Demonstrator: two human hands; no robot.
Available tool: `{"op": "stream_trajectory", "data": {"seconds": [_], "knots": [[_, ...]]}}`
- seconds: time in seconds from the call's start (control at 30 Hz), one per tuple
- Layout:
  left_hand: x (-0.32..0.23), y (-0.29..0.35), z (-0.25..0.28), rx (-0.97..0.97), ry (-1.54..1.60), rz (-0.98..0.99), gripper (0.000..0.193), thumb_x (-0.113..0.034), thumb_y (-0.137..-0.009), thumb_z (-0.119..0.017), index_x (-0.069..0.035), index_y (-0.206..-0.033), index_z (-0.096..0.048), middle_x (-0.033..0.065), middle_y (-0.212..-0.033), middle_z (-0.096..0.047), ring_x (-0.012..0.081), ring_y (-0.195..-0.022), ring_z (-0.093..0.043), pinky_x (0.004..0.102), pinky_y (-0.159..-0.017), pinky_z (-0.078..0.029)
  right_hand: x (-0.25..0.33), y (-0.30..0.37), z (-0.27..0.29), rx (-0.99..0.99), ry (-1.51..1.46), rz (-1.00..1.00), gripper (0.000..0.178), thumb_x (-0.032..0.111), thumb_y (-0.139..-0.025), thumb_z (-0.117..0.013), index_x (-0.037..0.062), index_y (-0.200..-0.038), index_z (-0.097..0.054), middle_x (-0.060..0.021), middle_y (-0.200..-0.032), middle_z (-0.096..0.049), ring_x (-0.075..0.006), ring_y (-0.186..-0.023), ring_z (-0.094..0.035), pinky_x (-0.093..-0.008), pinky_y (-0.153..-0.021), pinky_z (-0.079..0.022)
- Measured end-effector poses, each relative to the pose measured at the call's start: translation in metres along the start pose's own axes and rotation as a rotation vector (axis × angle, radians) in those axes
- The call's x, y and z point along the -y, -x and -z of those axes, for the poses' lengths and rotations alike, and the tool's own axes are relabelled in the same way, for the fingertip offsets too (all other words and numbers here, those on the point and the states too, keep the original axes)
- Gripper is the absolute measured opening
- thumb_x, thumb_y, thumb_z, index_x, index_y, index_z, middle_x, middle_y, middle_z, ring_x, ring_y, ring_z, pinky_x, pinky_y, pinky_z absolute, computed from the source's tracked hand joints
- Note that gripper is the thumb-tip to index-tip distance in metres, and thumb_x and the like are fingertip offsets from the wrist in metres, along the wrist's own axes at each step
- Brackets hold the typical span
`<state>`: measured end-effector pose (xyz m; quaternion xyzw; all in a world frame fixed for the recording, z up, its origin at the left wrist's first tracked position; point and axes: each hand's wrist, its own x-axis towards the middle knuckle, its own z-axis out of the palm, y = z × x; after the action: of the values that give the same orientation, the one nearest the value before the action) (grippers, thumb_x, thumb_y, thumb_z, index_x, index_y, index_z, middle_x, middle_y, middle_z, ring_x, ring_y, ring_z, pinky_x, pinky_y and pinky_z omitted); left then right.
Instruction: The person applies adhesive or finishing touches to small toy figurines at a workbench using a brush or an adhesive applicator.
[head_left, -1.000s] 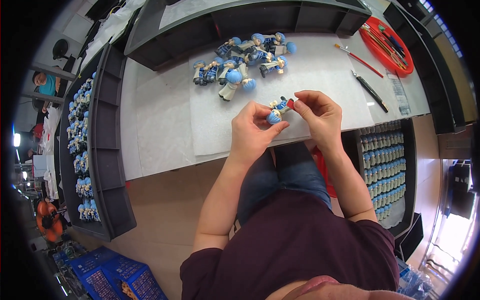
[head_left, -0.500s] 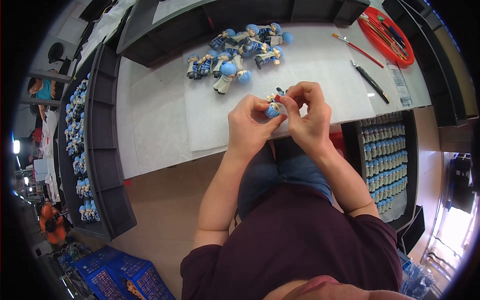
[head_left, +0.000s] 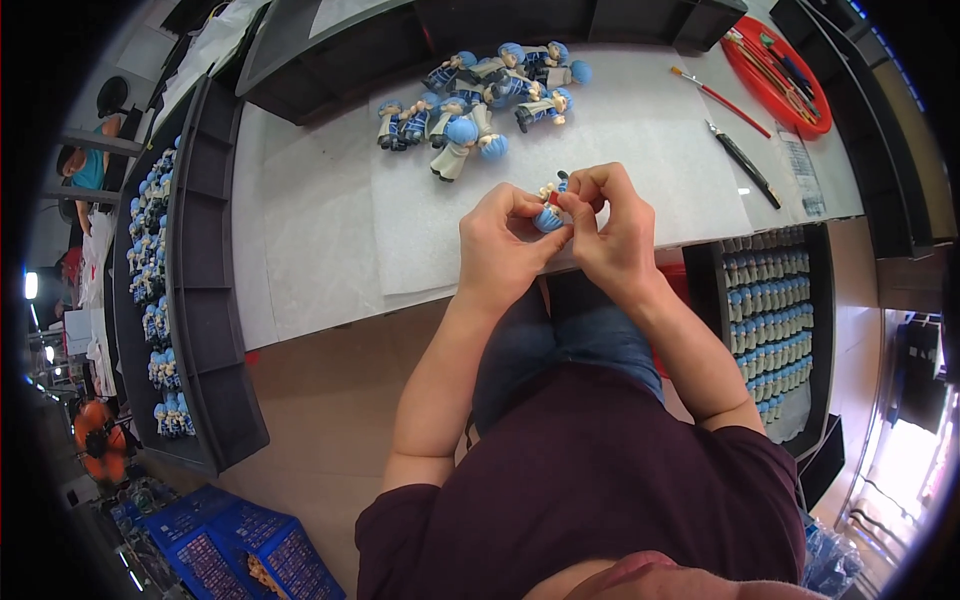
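Observation:
Above the near edge of the white table (head_left: 310, 260), a small blue-haired figurine (head_left: 547, 219) is held between both hands, its head toward me and its dark feet pointing away. My left hand (head_left: 503, 243) is closed round its left side, thumb by the hair. My right hand (head_left: 612, 225) pinches a small red piece (head_left: 558, 199) against the figurine's body; its exact kind cannot be made out. Fingers cover much of the figurine. Beyond the hands, a pile of similar figurines (head_left: 462, 131) lies on a white sheet (head_left: 620, 130), some in pale capes.
At the far right, a red tray (head_left: 826, 122) holds brushes. A red-handled brush (head_left: 735, 109) and a black craft knife (head_left: 745, 165) lie nearby. Dark crates of figurines stand left (head_left: 205, 250) and right (head_left: 728, 300). Another crate (head_left: 480, 35) runs along the back. A person (head_left: 92, 170) is far left.
Both hands stay at the figurine, with the right fingers shifted slightly at the red piece. The whole view has tilted a little.

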<state>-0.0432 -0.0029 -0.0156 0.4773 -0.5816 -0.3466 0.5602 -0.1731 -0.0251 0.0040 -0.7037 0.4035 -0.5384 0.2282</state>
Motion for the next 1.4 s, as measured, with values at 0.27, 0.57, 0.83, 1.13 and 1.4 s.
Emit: {"op": "stream_trajectory", "data": {"seconds": [0.27, 0.57, 0.83, 1.13, 1.4], "knots": [[-0.004, -0.002, -0.001, -0.013, 0.021, 0.000, 0.032, -0.002, -0.059, -0.080, 0.000, -0.071, -0.050, 0.0086, -0.074, -0.059, 0.0113, -0.065, -0.058, 0.0236, -0.056, -0.048, -0.003, 0.002, 0.004, -0.001, 0.012, 0.001, 0.018, -0.015, -0.072, -0.053, 0.0000, -0.080, -0.046, -0.0114, -0.070, -0.052, -0.0230, -0.062, -0.058, -0.0315, -0.055, -0.047], [0.000, -0.001, 0.000, -0.011, 0.020, 0.016, 0.032, 0.000, -0.059, -0.079, 0.002, -0.072, -0.050, 0.0083, -0.074, -0.059, 0.0109, -0.066, -0.059, 0.0238, -0.058, -0.049, 0.001, -0.002, 0.004, -0.037, -0.033, -0.062, 0.018, -0.012, -0.072, -0.058, 0.0008, -0.079, -0.047, -0.0104, -0.070, -0.052, -0.0215, -0.064, -0.060, -0.0313, -0.055, -0.047], [-0.007, -0.002, 0.002, 0.018, 0.217, 0.087, 0.028, 0.004, -0.065, -0.075, 0.001, -0.079, -0.051, 0.0098, -0.088, -0.060, 0.0112, -0.075, -0.059, 0.0235, -0.065, -0.051, -0.036, -0.028, 0.037, -0.193, 0.174, -0.089, 0.014, -0.004, -0.077, -0.062, 0.0007, -0.083, -0.050, -0.0094, -0.075, -0.059, -0.0178, -0.065, -0.056, -0.0273, -0.060, -0.045], [-0.006, -0.005, 0.016, -0.008, 0.562, 0.133, 0.035, 0.017, -0.070, -0.062, 0.001, -0.101, -0.057, 0.0124, -0.109, -0.057, 0.0166, -0.095, -0.058, 0.0293, -0.084, -0.051, -0.008, -0.015, 0.042, 0.252, -0.486, -0.547, 0.026, 0.012, -0.091, -0.049, 0.0004, -0.114, -0.053, -0.0119, -0.100, -0.062, -0.0142, -0.085, -0.058, -0.0246, -0.068, -0.047], [-0.011, -0.007, 0.013, -0.023, 0.469, 0.179, 0.036, 0.010, -0.079, -0.057, 0.000, -0.114, -0.057, 0.0119, -0.113, -0.058, 0.0152, -0.098, -0.057, 0.0267, -0.087, -0.046, -0.019, -0.006, 0.033, 0.459, -0.715, -0.543, 0.033, 0.011, -0.087, -0.057, -0.0012, -0.117, -0.051, -0.0108, -0.100, -0.061, -0.0139, -0.088, -0.058, -0.0269, -0.078, -0.049]]}}
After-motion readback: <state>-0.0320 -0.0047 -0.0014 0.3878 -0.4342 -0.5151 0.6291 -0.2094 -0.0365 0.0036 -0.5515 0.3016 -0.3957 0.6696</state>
